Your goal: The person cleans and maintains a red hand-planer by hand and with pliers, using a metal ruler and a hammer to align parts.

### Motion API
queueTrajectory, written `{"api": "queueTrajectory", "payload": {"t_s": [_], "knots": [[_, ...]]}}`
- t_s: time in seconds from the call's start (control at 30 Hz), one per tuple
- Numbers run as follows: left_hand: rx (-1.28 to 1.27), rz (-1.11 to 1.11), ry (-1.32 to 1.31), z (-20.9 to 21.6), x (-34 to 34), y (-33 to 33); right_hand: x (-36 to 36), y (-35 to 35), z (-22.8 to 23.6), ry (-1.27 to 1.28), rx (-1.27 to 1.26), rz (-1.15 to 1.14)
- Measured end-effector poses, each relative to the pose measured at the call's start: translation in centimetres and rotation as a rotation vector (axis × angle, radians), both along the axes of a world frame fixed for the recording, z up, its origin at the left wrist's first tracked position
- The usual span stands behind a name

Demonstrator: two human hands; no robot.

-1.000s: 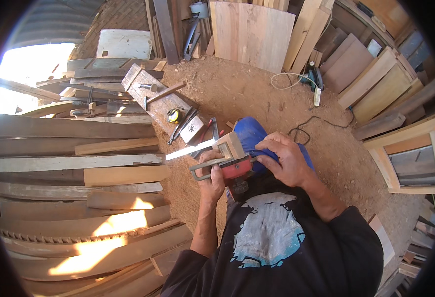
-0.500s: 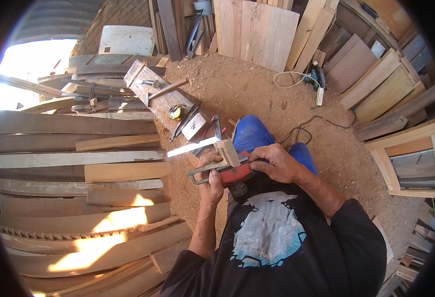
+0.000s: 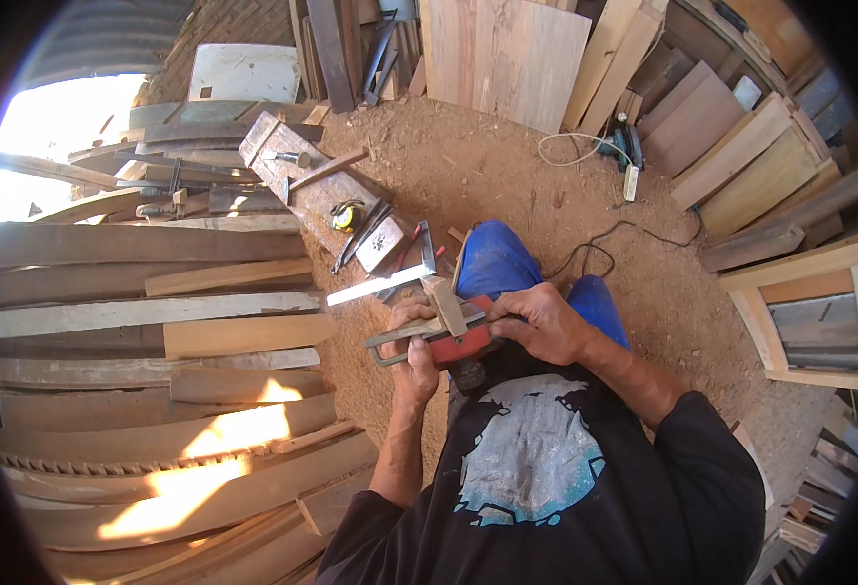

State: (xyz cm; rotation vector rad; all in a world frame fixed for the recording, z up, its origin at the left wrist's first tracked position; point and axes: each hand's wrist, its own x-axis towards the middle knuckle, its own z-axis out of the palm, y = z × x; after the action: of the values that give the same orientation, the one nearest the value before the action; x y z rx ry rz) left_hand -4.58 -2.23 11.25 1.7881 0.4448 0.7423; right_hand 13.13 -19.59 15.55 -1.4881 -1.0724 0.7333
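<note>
Red-bodied, the plane sits in front of your chest, over your lap, with a small wood block standing tilted on top of it and a grey metal loop handle sticking out to your left. Your left hand is wrapped around that handle end, fingers curled tight over it, knuckles up. Your right hand lies over the plane's right side, fingers pressed together and bent down onto the red body beside the block. Your blue-clad knees show just beyond the hands. A bright steel square lies on the sawdust floor just past your left hand, its long blade pointing left. Farther off, a plank carries a hammer and a yellow tape measure. Long boards are stacked to your left, and a green power tool with its cable lies well apart near the leaning panels.
</note>
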Motion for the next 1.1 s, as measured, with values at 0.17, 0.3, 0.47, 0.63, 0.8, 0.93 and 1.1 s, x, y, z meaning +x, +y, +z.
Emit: {"api": "queueTrajectory", "payload": {"t_s": [0.17,0.3,0.47,0.63,0.8,0.93,1.1], "knots": [[-0.167,-0.014,0.036,-0.4,-0.9,0.3,1.4,0.4,1.1,0.047,-0.164,0.139],[-0.157,-0.02,0.054,-0.3,-1.3,0.5,1.3,0.1,0.9,0.031,-0.22,0.173],[-0.177,-0.023,0.022,-0.6,-1.9,0.1,0.8,-0.3,1.6,-0.042,-0.071,0.026],[-0.088,0.01,0.049,-0.2,-0.6,0.2,-0.7,0.1,4.1,-0.347,-0.028,-0.152],[-0.076,-0.018,-0.003,-0.2,1.0,0.2,-3.7,2.6,3.0,-0.491,0.057,-0.274],[-0.027,-0.029,0.019,0.0,1.1,0.4,-4.1,2.7,3.2,-0.527,-0.012,-0.343],[0.011,-0.022,0.008,-0.1,1.2,0.2,-4.6,2.6,2.6,-0.507,-0.007,-0.318]]}}
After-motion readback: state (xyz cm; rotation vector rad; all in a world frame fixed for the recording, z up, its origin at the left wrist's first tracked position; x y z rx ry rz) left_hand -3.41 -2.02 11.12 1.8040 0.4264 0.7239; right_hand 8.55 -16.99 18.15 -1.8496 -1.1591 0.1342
